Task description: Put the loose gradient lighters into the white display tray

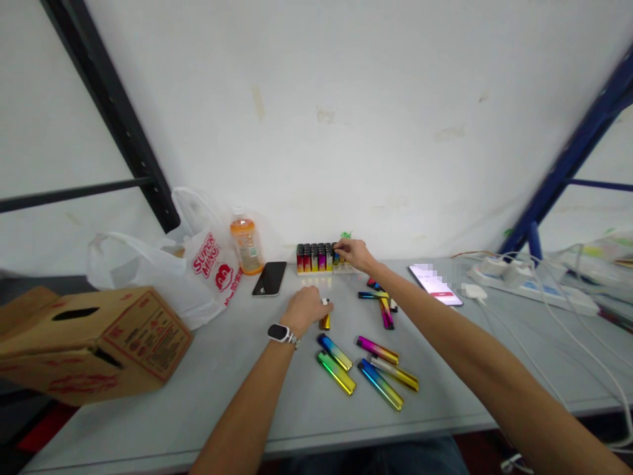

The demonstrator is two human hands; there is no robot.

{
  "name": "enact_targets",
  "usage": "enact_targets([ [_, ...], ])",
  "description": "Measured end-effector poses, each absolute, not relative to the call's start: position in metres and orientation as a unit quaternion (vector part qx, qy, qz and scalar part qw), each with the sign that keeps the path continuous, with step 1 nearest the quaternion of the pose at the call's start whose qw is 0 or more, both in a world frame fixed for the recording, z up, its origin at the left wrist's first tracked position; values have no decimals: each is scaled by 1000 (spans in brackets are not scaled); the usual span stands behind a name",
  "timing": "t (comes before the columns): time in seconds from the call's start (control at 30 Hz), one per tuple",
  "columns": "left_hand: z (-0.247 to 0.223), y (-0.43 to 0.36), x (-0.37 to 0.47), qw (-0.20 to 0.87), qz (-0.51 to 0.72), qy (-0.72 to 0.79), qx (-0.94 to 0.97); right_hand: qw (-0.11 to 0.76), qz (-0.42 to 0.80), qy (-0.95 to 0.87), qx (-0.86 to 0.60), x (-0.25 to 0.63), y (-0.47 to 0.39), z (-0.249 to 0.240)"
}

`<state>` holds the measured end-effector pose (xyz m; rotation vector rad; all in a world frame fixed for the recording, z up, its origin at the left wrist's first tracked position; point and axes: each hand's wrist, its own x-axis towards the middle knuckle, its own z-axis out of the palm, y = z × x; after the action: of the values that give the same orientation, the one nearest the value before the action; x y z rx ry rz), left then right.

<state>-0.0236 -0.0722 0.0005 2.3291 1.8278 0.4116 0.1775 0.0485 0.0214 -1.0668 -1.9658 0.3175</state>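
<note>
My left hand [305, 310], with a watch on the wrist, is closed on a gold lighter [324, 322] with a white top, above the grey table [257, 396]. At the back, my right hand [355, 254] pinches a lighter at the right end of the filled rows in a clear tray [345, 269]. Upright lighters with black tops [314, 258] fill the tray's left part. Between my arms lie a green-yellow lighter [337, 373], a blue-yellow lighter [380, 385], a pink-gold lighter [378, 350] and several others.
At the left stand a cardboard box [143, 336], a white plastic bag [168, 284] and an orange bottle [246, 244]. A dark phone [270, 278] lies near the bottle. A lit phone [435, 285], a charger [475, 291] and a power strip [539, 287] with cables are at the right.
</note>
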Motion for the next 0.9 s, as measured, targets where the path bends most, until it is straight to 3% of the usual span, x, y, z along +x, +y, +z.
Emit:
enact_targets([
  [0.33, -2, -65, 0, 92, 259, 553, 787, 390, 38, -795, -462, 179, 42, 9],
  [0.47, -5, -58, 1, 150, 389, 486, 768, 455, 58, -758, -464, 177, 17, 0],
  [0.57, -3, -57, 6, 203, 476, 433, 738, 515, 120, -695, -487, 178, -16, -5],
  [0.7, 2, -66, 17, 249, 525, 370, 725, 518, 253, -675, -461, 175, -61, -4],
  [0.9, 10, -79, 25, 200, 539, 363, 733, 512, 432, -629, -394, 159, -87, -2],
])
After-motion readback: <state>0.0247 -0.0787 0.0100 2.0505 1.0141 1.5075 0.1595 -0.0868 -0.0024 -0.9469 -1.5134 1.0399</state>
